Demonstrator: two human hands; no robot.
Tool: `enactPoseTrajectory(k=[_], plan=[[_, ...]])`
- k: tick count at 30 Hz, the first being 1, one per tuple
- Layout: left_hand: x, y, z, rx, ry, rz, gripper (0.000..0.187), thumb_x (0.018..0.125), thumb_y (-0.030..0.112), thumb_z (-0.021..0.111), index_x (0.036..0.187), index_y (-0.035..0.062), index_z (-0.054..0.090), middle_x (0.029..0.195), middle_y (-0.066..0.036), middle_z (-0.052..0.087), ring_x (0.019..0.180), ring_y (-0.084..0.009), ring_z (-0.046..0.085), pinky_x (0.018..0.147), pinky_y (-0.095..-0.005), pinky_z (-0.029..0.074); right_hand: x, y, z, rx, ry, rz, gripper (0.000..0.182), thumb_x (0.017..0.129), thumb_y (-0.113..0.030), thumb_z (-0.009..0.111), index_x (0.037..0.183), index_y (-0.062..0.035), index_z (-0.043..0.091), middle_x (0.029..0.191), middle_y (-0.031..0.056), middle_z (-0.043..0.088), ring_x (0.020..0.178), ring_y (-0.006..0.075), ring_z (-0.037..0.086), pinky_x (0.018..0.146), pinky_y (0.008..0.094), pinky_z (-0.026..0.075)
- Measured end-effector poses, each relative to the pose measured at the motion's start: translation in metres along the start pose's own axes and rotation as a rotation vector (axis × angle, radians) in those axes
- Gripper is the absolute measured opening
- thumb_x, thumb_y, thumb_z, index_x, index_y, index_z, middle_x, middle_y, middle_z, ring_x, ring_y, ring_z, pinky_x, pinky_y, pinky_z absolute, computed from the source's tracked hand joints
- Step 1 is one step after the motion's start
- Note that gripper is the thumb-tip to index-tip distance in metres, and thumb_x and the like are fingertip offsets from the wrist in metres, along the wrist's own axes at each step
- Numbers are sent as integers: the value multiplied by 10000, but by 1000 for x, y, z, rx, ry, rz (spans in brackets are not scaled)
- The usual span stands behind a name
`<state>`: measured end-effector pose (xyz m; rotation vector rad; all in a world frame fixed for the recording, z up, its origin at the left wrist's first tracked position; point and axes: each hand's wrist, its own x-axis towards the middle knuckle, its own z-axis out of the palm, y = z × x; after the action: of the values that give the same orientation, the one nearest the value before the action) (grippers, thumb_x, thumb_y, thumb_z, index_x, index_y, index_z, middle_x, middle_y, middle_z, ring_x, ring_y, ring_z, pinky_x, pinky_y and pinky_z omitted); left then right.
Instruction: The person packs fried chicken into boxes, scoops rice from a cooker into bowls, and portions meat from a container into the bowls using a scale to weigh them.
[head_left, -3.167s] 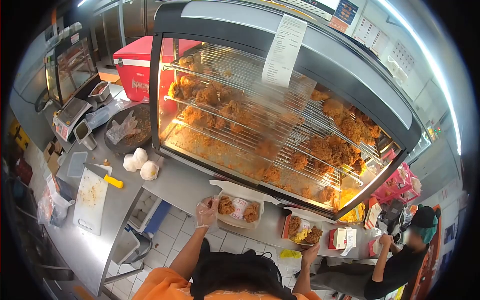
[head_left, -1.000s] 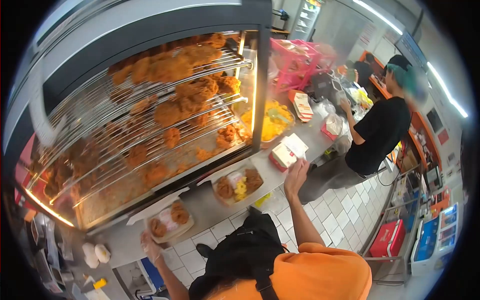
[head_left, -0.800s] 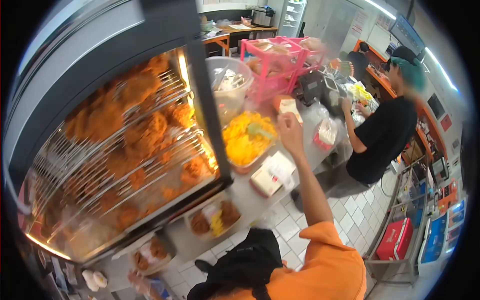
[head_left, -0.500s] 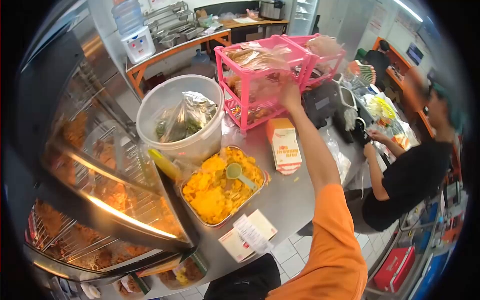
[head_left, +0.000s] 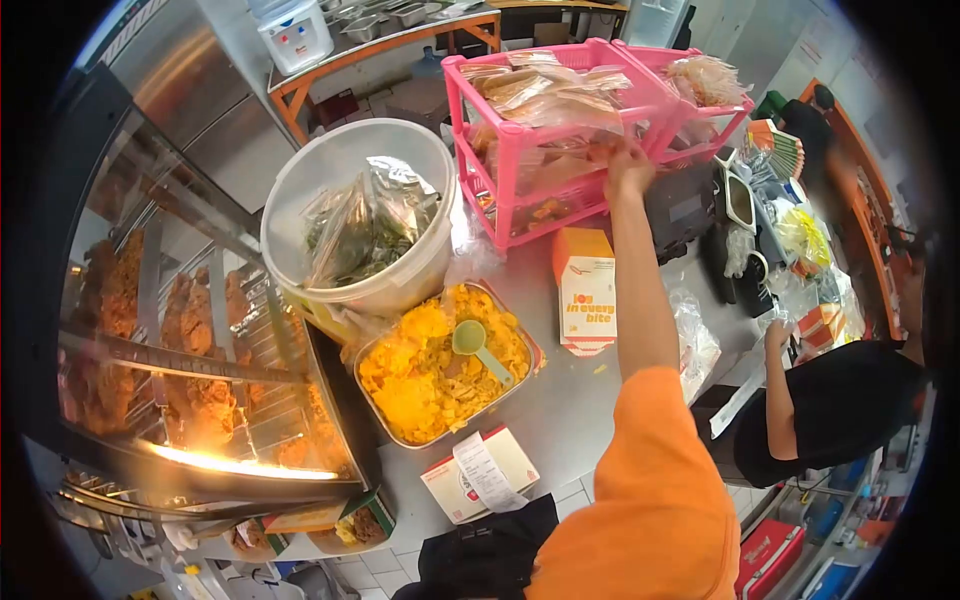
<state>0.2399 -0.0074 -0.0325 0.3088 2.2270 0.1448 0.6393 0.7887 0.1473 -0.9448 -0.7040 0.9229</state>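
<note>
My right hand (head_left: 628,170) reaches into the side of a pink plastic rack (head_left: 512,185), at the level of its middle shelf. Its fingers are curled in among clear plastic packets (head_left: 550,160); what they hold, if anything, is hidden. Just below the forearm stands an orange and white food box (head_left: 588,300) with printed lettering. Nearer me, a metal tray (head_left: 408,440) holds yellow rice with a pale green scoop (head_left: 470,340) lying in it. A flat white box (head_left: 515,460) with a paper receipt (head_left: 487,475) on top sits at the counter's near edge. My left hand is out of view.
A lit glass cabinet (head_left: 200,370) of fried chicken stands at the left. Behind the rice is a white bucket (head_left: 430,250) holding bagged greens. At the right, a person in a black shirt (head_left: 850,405) works beside plastic bags (head_left: 800,240). Steel counter (head_left: 575,395) lies between.
My view has shifted closer to the counter. My right hand stays at the rack's side, its fingers now more visible. The person at the right has leaned lower.
</note>
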Motion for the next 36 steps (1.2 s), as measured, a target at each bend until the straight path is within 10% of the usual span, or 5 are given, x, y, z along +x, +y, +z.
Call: enactPoseTrajectory(k=[6, 9, 17, 27, 36], plan=[[-51, -120, 55, -40, -107, 87, 335, 910, 366, 512, 1006, 87, 670, 869, -167, 640, 887, -304, 649, 794, -453, 516, -198, -96, -48, 135, -498, 400, 390, 1024, -209, 484, 1329, 34, 497, 1288, 124, 568, 1181, 197, 547, 1036, 363, 410], [-63, -189, 99, 21, -9, 522, 330, 904, 367, 517, 984, 90, 678, 836, -166, 642, 873, -301, 651, 786, -455, 518, -325, -137, -36, -347, -792, 578, 296, 1039, -203, 443, 1219, 7, 547, 1149, 81, 603, 1015, 164, 607, 879, 314, 493], [-9, -227, 30, 53, 146, 200, 199, 829, 229, 576, 924, 83, 672, 986, -167, 673, 943, -358, 652, 805, -462, 537, -653, -96, 52, -378, -1739, 283, 94, 913, -68, 630, 950, 13, 662, 809, 89, 618, 706, 150, 590, 637, 274, 460], [52, -326, -90, -76, 336, 169, 245, 881, 280, 553, 1014, 120, 683, 1033, -126, 693, 963, -341, 663, 834, -441, 524, -867, 31, 172, -607, -1733, -832, 260, 803, -57, 589, 1058, -58, 639, 1050, 90, 576, 1031, 277, 578, 881, 399, 478], [21, -282, -151, -399, 417, 245, 326, 904, 325, 558, 1075, 63, 649, 977, -177, 690, 936, -357, 659, 826, -430, 509, -862, -18, 99, -779, -1239, -638, 223, 858, -58, 621, 1081, -43, 617, 1110, 131, 640, 1061, 304, 596, 966, 413, 437]])
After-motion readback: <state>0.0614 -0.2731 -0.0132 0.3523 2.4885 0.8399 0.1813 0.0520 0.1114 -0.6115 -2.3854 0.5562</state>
